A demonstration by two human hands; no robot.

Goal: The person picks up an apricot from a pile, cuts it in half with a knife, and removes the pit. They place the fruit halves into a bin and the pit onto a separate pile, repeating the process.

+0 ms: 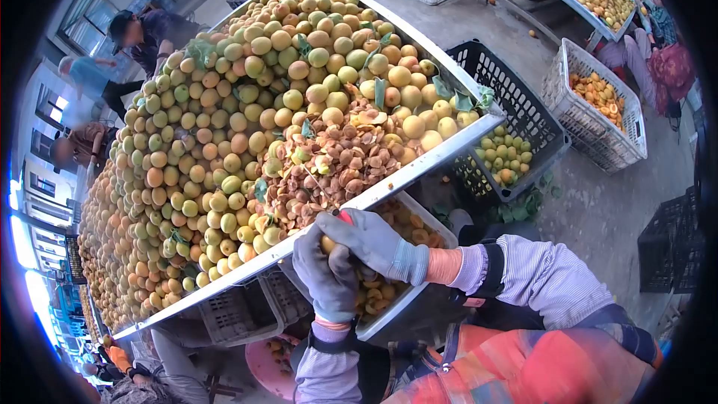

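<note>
My gloved left hand (321, 273) is closed around a yellow apricot (327, 245), mostly hidden by the fingers. Against it presses my gloved right hand (378, 243), its fingers wrapped round a small red-handled tool (344, 217) whose working end I cannot make out. Both hands are at the near metal rim (404, 179) of a big sorting table. Just beyond them lies a heap of brown apricot pits (336, 164) mixed with fruit scraps. Beneath the hands, a white crate (389, 318) holds cut apricots (374, 295).
Whole apricots (224, 105) cover the table. To the right stand a black crate (516, 105) of green fruit and a white crate (598, 142) of apricot halves. A pink basin (265, 370) sits below the table. Several people work along the left side, another person sits far right.
</note>
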